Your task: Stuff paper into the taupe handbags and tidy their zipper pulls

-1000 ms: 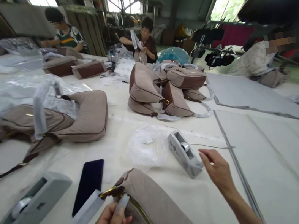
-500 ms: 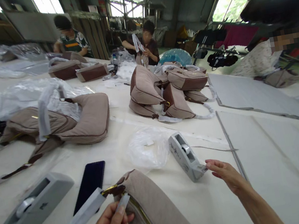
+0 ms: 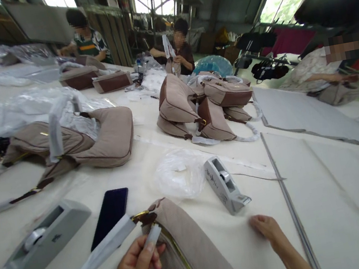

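Observation:
My left hand pinches a white-wrapped zipper pull at the top end of a taupe handbag. A brass zipper runs down the bag towards the bottom of the view. From a metal ring at its top, a strap in white wrapping stretches to the lower left. My right hand is just below a grey tape dispenser, apart from it. Its fingers are pressed together and slightly blurred; whatever they hold is too small to make out.
Left of the bag lie a dark phone and a second tape dispenser. A roll of clear plastic sits beyond it. More handbags are piled farther back, with others at left. Several people work around the table.
My right hand has come away from the tape dispenser's cutting edge, down towards me, its fingers now closed together. My left hand keeps its pinch on the zipper pull. The view has shifted slightly.

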{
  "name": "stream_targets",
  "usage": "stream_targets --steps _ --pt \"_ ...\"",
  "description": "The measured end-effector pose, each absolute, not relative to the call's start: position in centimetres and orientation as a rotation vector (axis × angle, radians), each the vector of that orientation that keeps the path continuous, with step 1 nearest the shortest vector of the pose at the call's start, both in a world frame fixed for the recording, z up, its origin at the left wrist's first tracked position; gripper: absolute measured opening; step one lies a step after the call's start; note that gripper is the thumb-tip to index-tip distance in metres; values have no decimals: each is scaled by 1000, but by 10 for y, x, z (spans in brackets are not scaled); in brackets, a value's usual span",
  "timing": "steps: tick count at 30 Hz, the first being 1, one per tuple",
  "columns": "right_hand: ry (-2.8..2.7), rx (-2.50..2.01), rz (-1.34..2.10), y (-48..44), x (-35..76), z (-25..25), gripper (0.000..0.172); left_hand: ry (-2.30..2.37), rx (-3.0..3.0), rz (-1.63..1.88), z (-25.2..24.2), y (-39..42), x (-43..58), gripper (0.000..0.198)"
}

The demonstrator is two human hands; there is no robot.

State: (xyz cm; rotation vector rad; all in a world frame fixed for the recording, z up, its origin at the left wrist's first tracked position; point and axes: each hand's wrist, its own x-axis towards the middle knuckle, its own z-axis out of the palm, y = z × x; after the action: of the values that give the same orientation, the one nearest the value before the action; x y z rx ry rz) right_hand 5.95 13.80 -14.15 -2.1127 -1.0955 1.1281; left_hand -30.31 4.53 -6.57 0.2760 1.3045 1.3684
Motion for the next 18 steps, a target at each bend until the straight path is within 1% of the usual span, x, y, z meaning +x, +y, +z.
stream_targets --steps 2,4,5,8,12,15,18 --pt "-1118 -2151 1032 131 62 -132 41 1302 291 1384 -67 45 -301 30" --pt "-1182 -2123 940 131 60 -110 45 1309 331 1412 -68 44 -297 28" --pt "-1245 -2072 925 134 54 -97 45 1316 359 1432 -68 44 -294 27" --pt "-1481 -1815 1117 148 12 -53 37 1370 437 1461 -66 45 -288 25" --pt "-1922 -1385 1534 149 -84 -8 30 1450 495 1455 -59 44 -285 26" --pt "-2102 -1104 1690 142 -145 3 32 1466 512 1453 -57 42 -284 28" --pt "-2098 -1087 1759 141 -176 -5 34 1440 499 1463 -58 41 -285 27"
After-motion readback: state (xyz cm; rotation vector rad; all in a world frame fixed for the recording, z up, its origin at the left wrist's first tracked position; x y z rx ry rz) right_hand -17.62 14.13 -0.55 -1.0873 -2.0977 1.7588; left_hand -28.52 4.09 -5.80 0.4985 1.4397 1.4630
